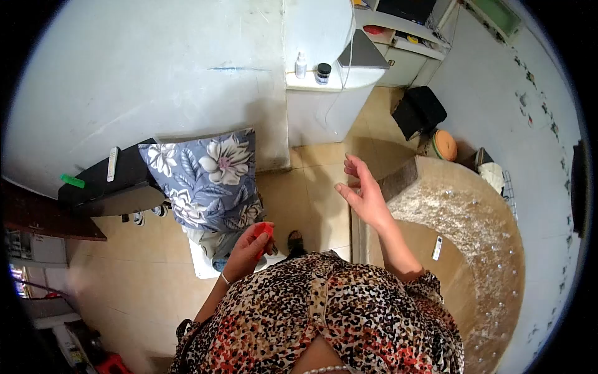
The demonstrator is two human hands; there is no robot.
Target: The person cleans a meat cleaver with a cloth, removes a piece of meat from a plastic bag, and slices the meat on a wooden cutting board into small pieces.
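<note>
My left hand (248, 249) is closed around a small red object (265, 232), held in front of my leopard-print top. It hovers just below a blue floral pillow (205, 181) that leans on a white seat. My right hand (363, 190) is raised with fingers spread and holds nothing. It floats over the tiled floor, near the edge of a round brown table (486, 249).
A white remote (437, 247) lies on the round table. A white counter (330, 81) ahead carries a white bottle (301, 65) and a dark jar (322, 73). A black stand (106, 181) at left holds a remote. A black stool (419, 111) and an orange lidded pot (445, 144) sit at right.
</note>
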